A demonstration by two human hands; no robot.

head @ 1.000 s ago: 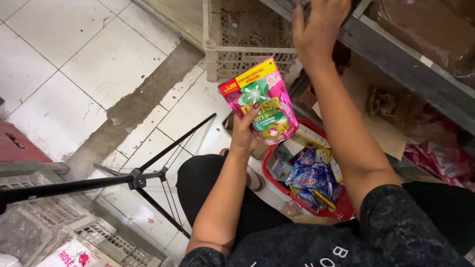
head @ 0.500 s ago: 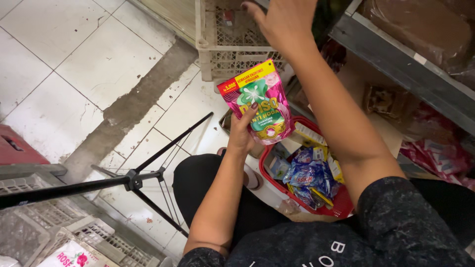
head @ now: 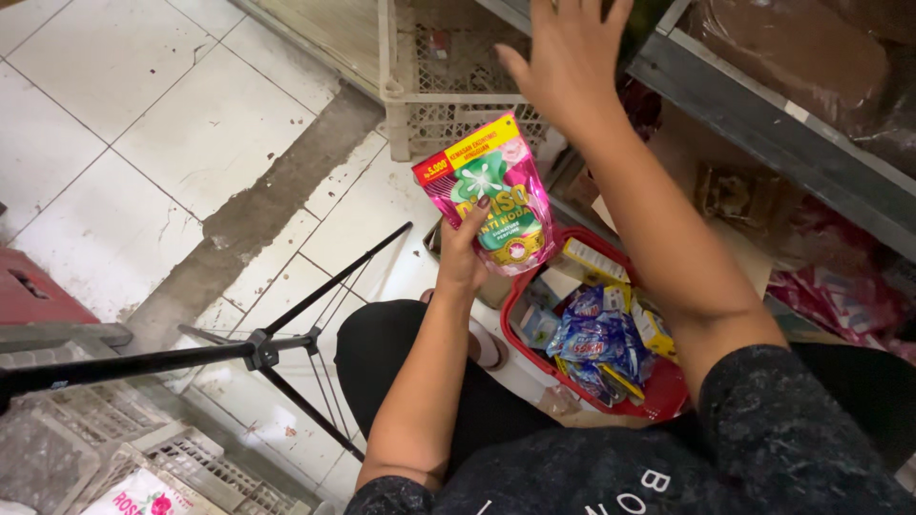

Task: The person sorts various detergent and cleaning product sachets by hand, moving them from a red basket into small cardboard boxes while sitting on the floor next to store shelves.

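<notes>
My left hand grips a pink and green refill pouch by its lower edge and holds it upright above the floor. Just right of it, on my lap, sits a red basket filled with several blue and yellow sachets. My right hand is stretched up and forward with its fingers spread, at the front edge of a grey metal shelf. Nothing is visible in that hand; its fingertips run out of the frame at the top.
A cream plastic crate stands on the tiled floor under the shelf. A black tripod stretches across the left. Pale crates lie at the lower left, a red stool at the left edge. Brown wrapped goods fill the shelf.
My right hand has drawn back from the shelf's upper edge toward the left and its fingers have spread. The left hand keeps the pouch almost still.
</notes>
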